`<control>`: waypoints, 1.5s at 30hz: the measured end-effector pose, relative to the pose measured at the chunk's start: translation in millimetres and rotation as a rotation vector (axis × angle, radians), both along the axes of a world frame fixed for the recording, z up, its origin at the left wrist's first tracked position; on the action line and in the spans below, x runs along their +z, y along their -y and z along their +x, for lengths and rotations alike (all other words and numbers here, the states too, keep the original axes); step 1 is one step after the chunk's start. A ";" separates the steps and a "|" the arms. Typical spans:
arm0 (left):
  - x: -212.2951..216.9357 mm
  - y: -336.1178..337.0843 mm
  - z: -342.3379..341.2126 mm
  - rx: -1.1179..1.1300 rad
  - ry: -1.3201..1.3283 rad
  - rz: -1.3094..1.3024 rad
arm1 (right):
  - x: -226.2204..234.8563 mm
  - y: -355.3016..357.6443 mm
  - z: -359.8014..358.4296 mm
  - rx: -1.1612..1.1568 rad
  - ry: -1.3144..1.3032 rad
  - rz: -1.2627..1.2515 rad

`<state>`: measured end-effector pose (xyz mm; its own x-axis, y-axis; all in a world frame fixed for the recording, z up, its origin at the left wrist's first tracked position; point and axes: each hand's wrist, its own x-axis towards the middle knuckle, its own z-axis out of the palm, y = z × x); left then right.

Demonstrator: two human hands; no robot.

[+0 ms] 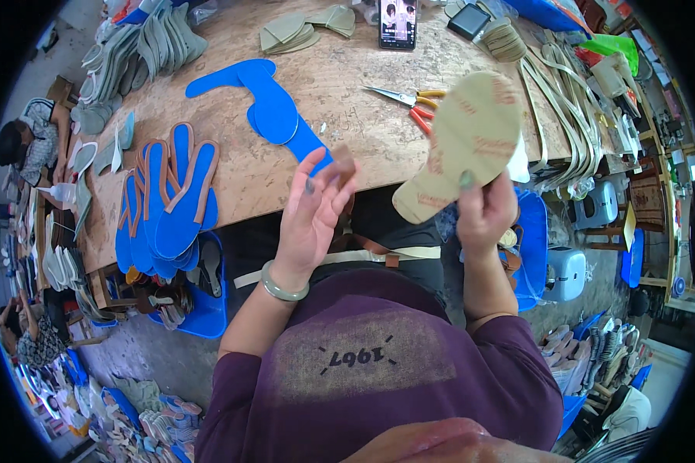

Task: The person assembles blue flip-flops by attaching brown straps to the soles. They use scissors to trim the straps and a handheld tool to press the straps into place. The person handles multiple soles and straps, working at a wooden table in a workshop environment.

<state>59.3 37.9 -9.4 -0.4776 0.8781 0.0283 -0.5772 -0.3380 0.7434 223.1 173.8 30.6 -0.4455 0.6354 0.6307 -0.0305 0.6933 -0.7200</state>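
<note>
My right hand [486,210] grips a cream insole-shaped sheet [475,127] with reddish print, thumb on its face, raised above the table's front edge. My left hand [313,212] is palm up, fingers curled, with a small brown strip [343,159] at the fingertips; its far end cannot be made out. Just beyond that hand lie blue insole pieces [274,112], partly overlapping. At the left of the table is a fanned pile of blue insoles [179,208] with brown edging. Behind the cream sheet lie pliers with red handles [420,119] and scissors or pliers with yellow handles [428,98].
Stacked grey-green pieces [143,50] stand at the far left, cream pieces [287,32] at the back. A phone [398,25] stands upright at the far edge. Pale strips [567,116] hang off the right side. Blue bins [531,247] flank my lap. Another person [35,135] sits at left.
</note>
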 end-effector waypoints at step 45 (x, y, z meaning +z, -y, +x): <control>27.7 13.7 -32.9 -0.044 0.102 0.022 | -30.5 -12.9 -81.9 0.566 -0.250 -0.369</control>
